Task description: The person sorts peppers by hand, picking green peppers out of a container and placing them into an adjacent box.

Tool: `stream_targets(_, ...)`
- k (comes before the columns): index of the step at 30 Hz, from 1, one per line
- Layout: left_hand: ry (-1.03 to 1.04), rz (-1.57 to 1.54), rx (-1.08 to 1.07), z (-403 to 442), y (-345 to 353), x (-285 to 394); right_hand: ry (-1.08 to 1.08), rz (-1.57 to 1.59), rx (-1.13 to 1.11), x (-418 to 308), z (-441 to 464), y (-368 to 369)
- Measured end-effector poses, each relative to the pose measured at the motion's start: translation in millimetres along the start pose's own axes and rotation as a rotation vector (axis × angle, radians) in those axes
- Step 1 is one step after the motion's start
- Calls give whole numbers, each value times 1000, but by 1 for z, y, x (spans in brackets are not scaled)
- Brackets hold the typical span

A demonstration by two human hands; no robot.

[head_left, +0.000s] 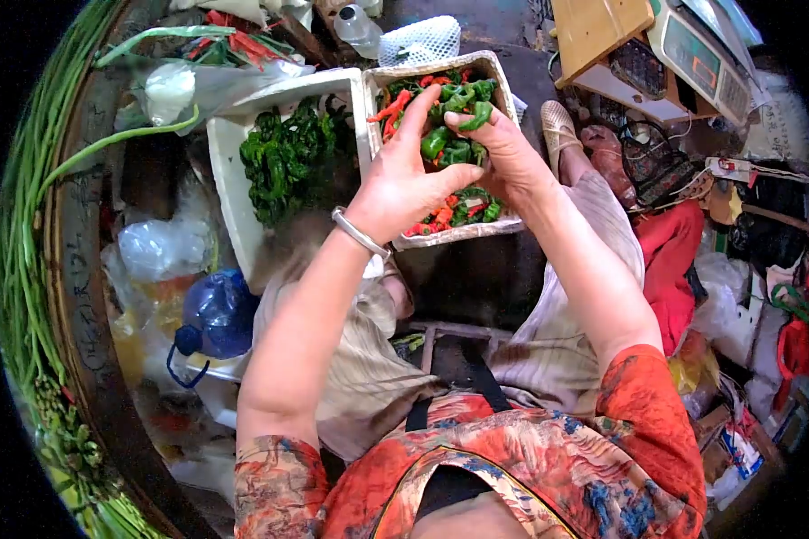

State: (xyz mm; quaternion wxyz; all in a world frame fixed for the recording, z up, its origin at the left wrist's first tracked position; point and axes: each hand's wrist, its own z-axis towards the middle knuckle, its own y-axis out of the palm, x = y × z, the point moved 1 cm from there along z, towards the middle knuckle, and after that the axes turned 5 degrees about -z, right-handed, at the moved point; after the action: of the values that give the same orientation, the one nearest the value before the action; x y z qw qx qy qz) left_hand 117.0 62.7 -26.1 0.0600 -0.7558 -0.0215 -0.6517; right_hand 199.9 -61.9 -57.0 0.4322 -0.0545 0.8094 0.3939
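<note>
Both hands are over a white foam box (511, 90) holding red and green peppers. My left hand (406, 175), a bangle on its wrist, has thumb and fingers spread around the near side of some green peppers (439, 144). I cannot tell whether it touches them. My right hand (505, 148) is curled around green peppers, with one green pepper (479, 116) showing beside its thumb; its other fingers are hidden underneath. Small red peppers (394, 110) lie at the box's left side. To the left stands a second white foam box (229, 193) with dark green peppers (288, 157) in it.
Long green stalks (27, 234) run along the left edge. A blue jug (220, 314) and plastic bags (162, 247) are at left. A scale (697, 54) and a wooden board (598, 36) stand at upper right. Red cloth (670, 260) lies right of the legs.
</note>
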Motion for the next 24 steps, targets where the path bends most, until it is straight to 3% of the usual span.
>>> stream_targets(2, 30, 11, 51, 3, 1, 4, -10, -4, -21, -7, -3, 1)
stream_targets(4, -107, -177, -18, 5, 3, 12, -17, 4, -37, -7, -2, -8)
stream_targets(10, -130, -171, -32, 4, -8, 16, 32, 78, -86, -11, 0, -11)
stream_targets(13, -166, -359, -94, -2, -15, 27, 70, 73, -75, -12, 3, -14)
stream_targets(18, -158, -422, -96, -3, -23, 27, 65, 143, -58, -17, 4, -10)
stream_targets(20, -141, -459, -115, -2, -23, 25, 57, 148, -99, -17, 6, -17)
stream_targets(22, -141, -468, -125, -2, -25, 25, 95, 283, -281, -18, 7, -19)
stream_targets(24, -141, -476, -136, -2, -27, 24, 84, 238, -196, -16, 8, -21)
